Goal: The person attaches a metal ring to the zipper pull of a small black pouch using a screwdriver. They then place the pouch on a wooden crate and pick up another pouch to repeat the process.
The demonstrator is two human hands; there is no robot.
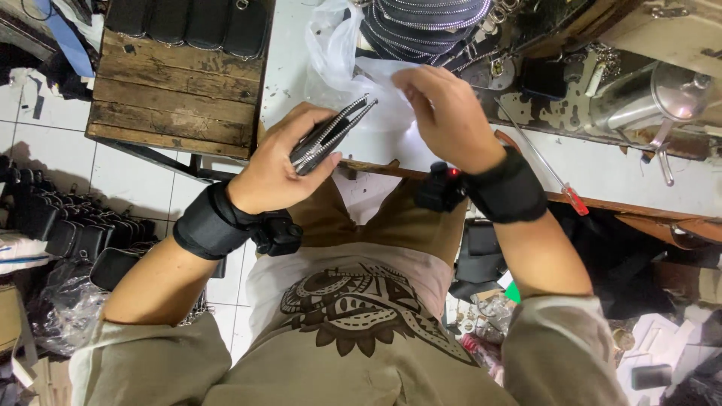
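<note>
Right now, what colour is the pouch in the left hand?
Black, with silver zip teeth along its edges. The pouch in the left hand shows in the head view.

Left hand curled closed — right hand raised beside it, fingers bent.

Beyond the zippered black pouch gripped in the left hand, room is closed off by a clear plastic bag and a stack of zippered pouches. Right of the grip, the right hand blocks passage. Open space is left below the grip, above the lap.
</note>
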